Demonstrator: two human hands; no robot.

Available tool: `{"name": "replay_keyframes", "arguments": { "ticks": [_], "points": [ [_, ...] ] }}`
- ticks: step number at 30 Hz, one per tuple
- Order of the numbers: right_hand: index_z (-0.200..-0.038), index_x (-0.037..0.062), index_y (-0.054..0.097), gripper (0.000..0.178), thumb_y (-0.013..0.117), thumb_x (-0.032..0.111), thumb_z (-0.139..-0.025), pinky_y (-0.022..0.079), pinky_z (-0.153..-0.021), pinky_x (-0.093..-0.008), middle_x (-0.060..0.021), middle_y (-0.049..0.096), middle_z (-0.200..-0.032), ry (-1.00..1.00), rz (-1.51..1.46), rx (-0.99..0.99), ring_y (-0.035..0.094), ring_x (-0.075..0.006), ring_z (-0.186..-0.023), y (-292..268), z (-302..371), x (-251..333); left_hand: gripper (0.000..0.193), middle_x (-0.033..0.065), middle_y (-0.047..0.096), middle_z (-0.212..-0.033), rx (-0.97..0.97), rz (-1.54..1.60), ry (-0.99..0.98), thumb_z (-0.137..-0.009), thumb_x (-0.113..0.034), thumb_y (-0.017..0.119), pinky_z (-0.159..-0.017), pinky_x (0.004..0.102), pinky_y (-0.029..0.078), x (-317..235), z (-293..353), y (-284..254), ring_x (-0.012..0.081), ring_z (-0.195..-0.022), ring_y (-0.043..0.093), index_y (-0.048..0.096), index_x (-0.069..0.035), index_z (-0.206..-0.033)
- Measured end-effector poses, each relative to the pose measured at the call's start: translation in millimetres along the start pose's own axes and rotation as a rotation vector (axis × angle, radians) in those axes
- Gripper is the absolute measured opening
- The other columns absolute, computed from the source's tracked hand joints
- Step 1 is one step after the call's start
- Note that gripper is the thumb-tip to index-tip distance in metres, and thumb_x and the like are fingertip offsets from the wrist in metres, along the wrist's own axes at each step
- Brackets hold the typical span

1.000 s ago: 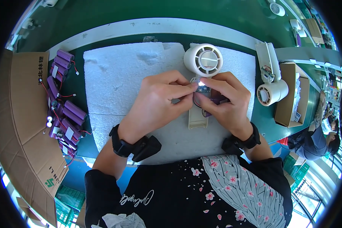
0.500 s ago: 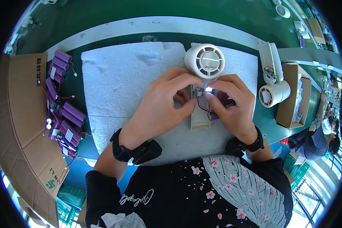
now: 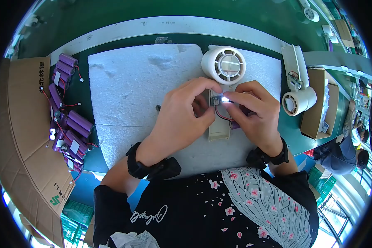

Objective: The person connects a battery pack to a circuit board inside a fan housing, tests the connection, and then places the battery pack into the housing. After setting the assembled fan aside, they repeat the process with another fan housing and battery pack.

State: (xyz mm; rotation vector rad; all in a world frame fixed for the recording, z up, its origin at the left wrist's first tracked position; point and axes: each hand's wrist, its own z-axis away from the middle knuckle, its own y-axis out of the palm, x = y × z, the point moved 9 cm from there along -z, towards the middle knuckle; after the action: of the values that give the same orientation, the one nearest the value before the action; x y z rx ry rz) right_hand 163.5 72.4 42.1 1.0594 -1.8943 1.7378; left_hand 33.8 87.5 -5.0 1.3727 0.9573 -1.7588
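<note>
A white handheld fan (image 3: 225, 65) lies on the foam pad, its round grille away from me and its handle (image 3: 219, 133) toward me, open on top. In the handle sits a small circuit board (image 3: 215, 100) with a bright white light at its right end. My left hand (image 3: 180, 111) is closed about the handle, index fingertip above the board and thumb below it. My right hand (image 3: 257, 112) pinches the board's lit end between thumb and index finger. Red and dark wires run from the board to a purple battery (image 3: 234, 125), partly hidden beneath my right hand.
White foam (image 3: 128, 91) covers the bench middle, with a small dark piece (image 3: 158, 108) on it. Several purple batteries (image 3: 80, 124) with leads lie left, beside a cardboard box (image 3: 25, 124). Right stand another opened fan (image 3: 299, 101) and a carton (image 3: 318, 128). Someone sits far right.
My left hand has shifted slightly down, uncovering the small dark piece on the foam. My right fingers have closed in around the lit end. The light stays on.
</note>
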Motion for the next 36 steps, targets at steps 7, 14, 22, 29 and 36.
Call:
{"name": "replay_keyframes", "arguments": {
  "ticks": [7, 14, 22, 29, 36],
  "points": [
    [-0.092, 0.004, 0.073, 0.021, 0.077, 0.0, -0.072, 0.046, -0.053, -0.0235, -0.0069, 0.061, -0.086, -0.044, 0.065, 0.011, 0.059, -0.0131, -0.064, 0.3, -2.2, 6.1, 0.033, 0.0055, 0.063, -0.081, -0.021, -0.026, -0.068, -0.077, 0.004, 0.063, -0.064, 0.0237, 0.05, 3.9, 0.3, 0.0, 0.0103, -0.072, 0.063, 0.058, -0.005, -0.108],
    [-0.091, 0.0034, 0.072, 0.02, 0.077, 0.001, -0.072, 0.045, -0.053, -0.0234, -0.0066, 0.061, -0.085, -0.087, 0.097, 0.004, 0.059, -0.0135, -0.062, 1.1, -2.9, 6.4, 0.029, 0.0051, 0.065, -0.081, 0.017, 0.037, 0.138, -0.08, 0.006, 0.062, -0.066, 0.0247, 0.051, -8.6, -2.8, -3.6, 0.0108, -0.072, 0.064, 0.059, -0.003, -0.107],
    [-0.084, 0.0037, 0.067, 0.014, 0.077, 0.005, -0.074, 0.046, -0.051, -0.024, -0.0053, 0.061, -0.079, 0.108, 0.013, 0.011, 0.06, -0.0124, -0.059, -3.0, -7.6, -9.5, 0.021, 0.0096, 0.068, -0.094, 0.025, -0.149, 0.288, -0.083, 0.009, 0.061, -0.065, 0.0259, 0.051, -21.8, -5.1, -4.3, 0.0161, -0.073, 0.066, 0.069, -0.003, -0.099],
    [-0.083, 0.0015, 0.058, 0.019, 0.076, 0.003, -0.075, 0.042, -0.052, -0.022, -0.0045, 0.058, -0.075, 0.129, -0.088, 0.154, 0.055, -0.0088, -0.058, 7.3, -6.7, -15.4, 0.025, 0.011, 0.066, -0.092, 0.064, -0.113, 0.215, -0.081, 0.009, 0.061, -0.066, 0.0272, 0.051, -19.9, -7.9, -3.2, 0.0201, -0.076, 0.066, 0.072, -0.005, -0.099],
    [-0.096, 0.0038, 0.056, 0.031, 0.078, 0.012, -0.075, 0.048, -0.056, -0.0297, -0.0077, 0.061, -0.076, 0.053, -0.133, 0.346, 0.062, -0.0199, -0.061, 9.9, -8.1, -5.7, 0.025, 0.0126, 0.066, -0.096, 0.022, -0.151, 0.291, -0.079, 0.004, 0.063, -0.064, 0.0307, 0.052, -19.2, -3.7, -5.1, 0.0247, -0.076, 0.067, 0.073, -0.008, -0.1]
  ]
}}
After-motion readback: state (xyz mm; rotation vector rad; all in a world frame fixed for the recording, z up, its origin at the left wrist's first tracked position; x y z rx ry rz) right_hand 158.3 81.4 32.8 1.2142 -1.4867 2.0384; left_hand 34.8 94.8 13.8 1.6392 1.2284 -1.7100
